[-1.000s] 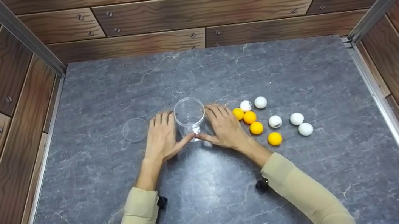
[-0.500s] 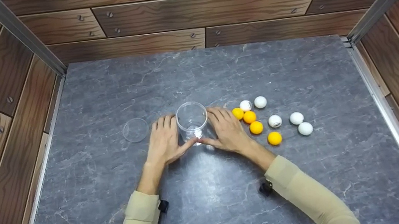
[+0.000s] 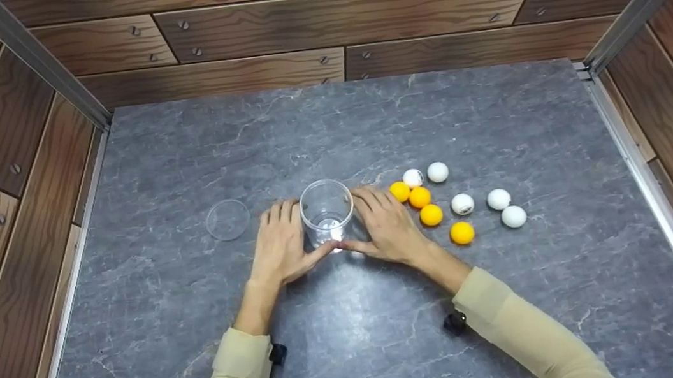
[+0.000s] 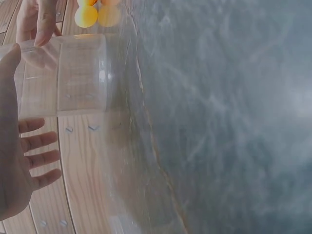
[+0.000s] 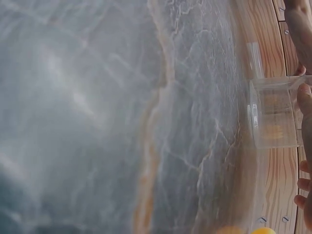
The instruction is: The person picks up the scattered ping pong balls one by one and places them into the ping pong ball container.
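In the head view a clear round container (image 3: 317, 223), upright with its top uncovered, is held between both hands. The left hand (image 3: 281, 242) grips its left side, the right hand (image 3: 391, 227) its right side, and the thumbs meet at the near side. The left wrist view shows the left hand (image 4: 13, 161) with thumb on the container (image 4: 83, 73) and spread fingers beside it; the right hand (image 4: 43, 22) is across from it. The container (image 5: 277, 114) and part of the right hand (image 5: 307, 131) show at the right wrist view's edge. No contents are visible inside.
A thin clear disc (image 3: 228, 219) lies left of the left hand. Right of the right hand are several orange balls (image 3: 431, 214) and several white balls (image 3: 462, 204). Wood-patterned walls (image 3: 328, 20) bound the grey marbled tabletop (image 3: 329, 132) at the back and sides.
Both hands and the container have moved together toward the person and slightly right. The hold looks the same; the balls and the disc have stayed in place.
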Demonstrator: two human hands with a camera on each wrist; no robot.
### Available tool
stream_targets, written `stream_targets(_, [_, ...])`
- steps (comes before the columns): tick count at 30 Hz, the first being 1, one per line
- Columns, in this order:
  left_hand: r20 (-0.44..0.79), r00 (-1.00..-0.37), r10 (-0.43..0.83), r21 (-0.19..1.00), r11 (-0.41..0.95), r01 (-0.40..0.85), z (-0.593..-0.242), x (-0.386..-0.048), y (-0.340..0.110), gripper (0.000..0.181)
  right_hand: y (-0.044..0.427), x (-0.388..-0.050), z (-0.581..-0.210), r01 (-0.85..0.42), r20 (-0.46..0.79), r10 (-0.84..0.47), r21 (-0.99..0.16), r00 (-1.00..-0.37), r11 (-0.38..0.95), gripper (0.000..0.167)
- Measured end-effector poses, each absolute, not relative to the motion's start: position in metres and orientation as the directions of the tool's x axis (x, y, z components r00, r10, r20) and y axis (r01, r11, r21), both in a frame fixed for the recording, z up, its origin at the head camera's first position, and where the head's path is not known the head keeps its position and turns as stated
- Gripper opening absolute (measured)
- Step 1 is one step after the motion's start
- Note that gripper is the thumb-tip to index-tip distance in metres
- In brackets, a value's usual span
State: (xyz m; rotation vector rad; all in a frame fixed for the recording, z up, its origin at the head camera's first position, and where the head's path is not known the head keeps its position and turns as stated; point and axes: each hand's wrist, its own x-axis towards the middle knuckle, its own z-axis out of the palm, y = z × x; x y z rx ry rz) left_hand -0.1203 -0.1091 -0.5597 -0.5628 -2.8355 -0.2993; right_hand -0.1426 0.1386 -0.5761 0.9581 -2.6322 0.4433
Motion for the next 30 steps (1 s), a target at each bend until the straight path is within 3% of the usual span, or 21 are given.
stream_targets(30, [0.289, -0.901, 0.323, 0.210, 0.897, 0.389, -0.566, -0.096, -0.096, 0.111, 0.149, -0.116, -0.576, -0.674, 0.415, -0.566, -0.181, -0.712, 0.716, 0.099])
